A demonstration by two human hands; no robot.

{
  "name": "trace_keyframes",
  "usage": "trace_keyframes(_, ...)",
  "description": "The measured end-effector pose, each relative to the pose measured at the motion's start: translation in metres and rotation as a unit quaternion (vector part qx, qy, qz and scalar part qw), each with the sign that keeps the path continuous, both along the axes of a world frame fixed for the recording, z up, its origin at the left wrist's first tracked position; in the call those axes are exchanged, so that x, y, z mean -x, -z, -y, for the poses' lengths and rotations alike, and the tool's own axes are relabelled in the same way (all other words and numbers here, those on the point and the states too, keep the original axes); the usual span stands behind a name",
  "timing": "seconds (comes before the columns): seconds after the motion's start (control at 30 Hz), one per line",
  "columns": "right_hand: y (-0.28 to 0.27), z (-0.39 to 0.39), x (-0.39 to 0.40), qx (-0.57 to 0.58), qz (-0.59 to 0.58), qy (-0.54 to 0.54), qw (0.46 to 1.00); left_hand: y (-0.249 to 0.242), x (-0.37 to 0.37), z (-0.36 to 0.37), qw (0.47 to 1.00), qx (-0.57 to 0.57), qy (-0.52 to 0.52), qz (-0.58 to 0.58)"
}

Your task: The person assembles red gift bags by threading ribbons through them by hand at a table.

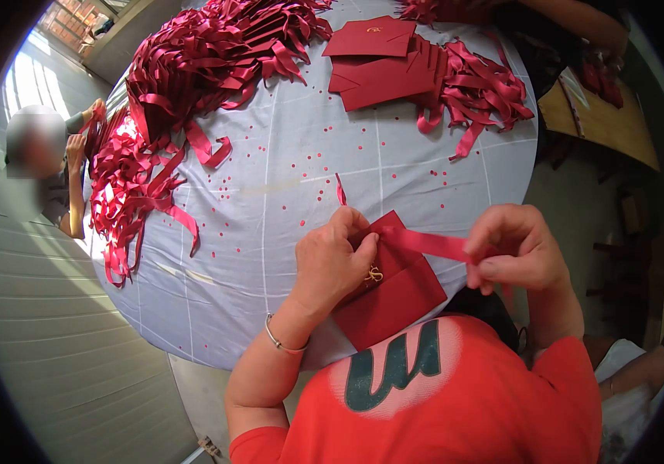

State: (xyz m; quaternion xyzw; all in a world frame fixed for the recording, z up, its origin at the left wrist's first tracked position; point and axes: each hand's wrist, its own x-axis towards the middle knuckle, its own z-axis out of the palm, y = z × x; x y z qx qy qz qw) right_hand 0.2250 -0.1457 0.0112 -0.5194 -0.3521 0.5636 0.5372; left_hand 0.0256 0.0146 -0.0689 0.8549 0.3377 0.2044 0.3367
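Observation:
A folded-flat dark red paper bag (394, 298) with gold lettering lies tilted at the near table edge, in front of my body. My left hand (333, 259) is closed on its upper edge, thumb and fingers pinching where a ribbon meets the paper. A short ribbon end (340, 189) sticks up beyond those fingers. From the same spot a red ribbon (432, 243) stretches right to my right hand (519, 251). There the thumb and fingers pinch the ribbon, raised off the table's right side. My fingers partly cover the lettering.
Red bags with ribbons (208, 62) heap at the back left, more ribbons (127, 185) at the left edge. Flat red bags (386, 73) stack at the back beside another ribbon pile (486, 89). Small red paper dots dot the tablecloth (270, 193). A person (46, 162) works at left; others' arms show right.

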Motion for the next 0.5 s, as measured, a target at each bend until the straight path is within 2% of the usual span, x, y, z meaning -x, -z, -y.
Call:
trace_keyframes(0.07,0.011,0.002,-0.014,-0.171,-0.107,-0.081,0.976,0.0,0.0,0.0,1.0,-0.002,-0.001,-0.001)
trace_keyframes(0.1,0.019,-0.008,-0.013,-0.265,-0.176,-0.113,0.941,0.0,0.0,0.0,1.0,-0.006,0.0,-0.003)
trace_keyframes(0.17,0.008,-0.012,-0.004,-0.275,-0.165,-0.049,0.946,0.001,0.0,0.001,1.0,-0.008,-0.001,0.004)
trace_keyframes(0.23,0.005,-0.014,-0.002,-0.283,-0.127,-0.062,0.949,0.001,0.001,0.0,1.0,-0.01,-0.002,0.012)
trace_keyframes(0.37,0.009,-0.02,0.004,-0.293,0.031,0.004,0.955,-0.003,0.002,0.001,1.0,0.013,-0.001,0.01)
trace_keyframes(0.47,0.004,-0.022,0.002,-0.29,0.095,-0.022,0.952,-0.005,0.006,-0.002,0.999,0.041,0.008,0.012)
trace_keyframes(0.5,0.0,-0.022,0.0,-0.279,0.199,0.002,0.939,-0.007,0.008,-0.005,0.998,0.056,0.019,0.025)
